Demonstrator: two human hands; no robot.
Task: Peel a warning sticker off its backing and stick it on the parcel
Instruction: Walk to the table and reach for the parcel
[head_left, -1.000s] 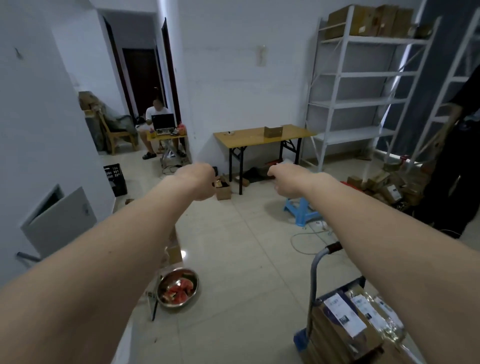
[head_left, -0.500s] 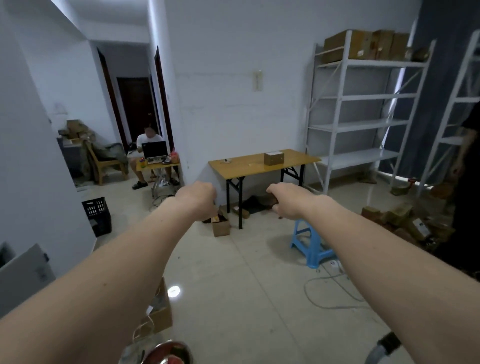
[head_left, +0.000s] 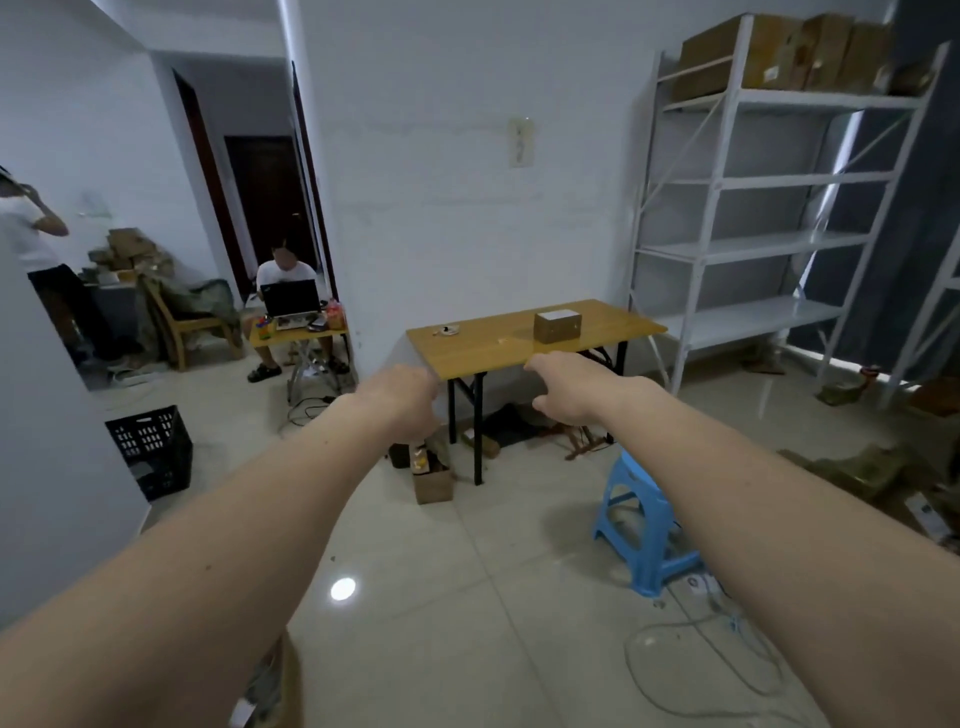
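A small brown parcel with a white label on top stands on a wooden folding table against the far wall. A small roll-like object, possibly the stickers, lies near the table's left end; it is too small to tell. Both my arms stretch forward at chest height, well short of the table. My left hand is a loose fist with nothing visible in it. My right hand has its fingers curled downward and slightly apart, holding nothing.
A blue plastic stool and loose cables lie on the tiled floor at the right. White shelving stands behind the table. A small open box and a black crate sit on the floor. A person sits at a laptop; another stands far left.
The view has tilted up and moved toward the table; the trolley of boxes and the metal bowl have left the frame. My right fingers have loosened from a fist.
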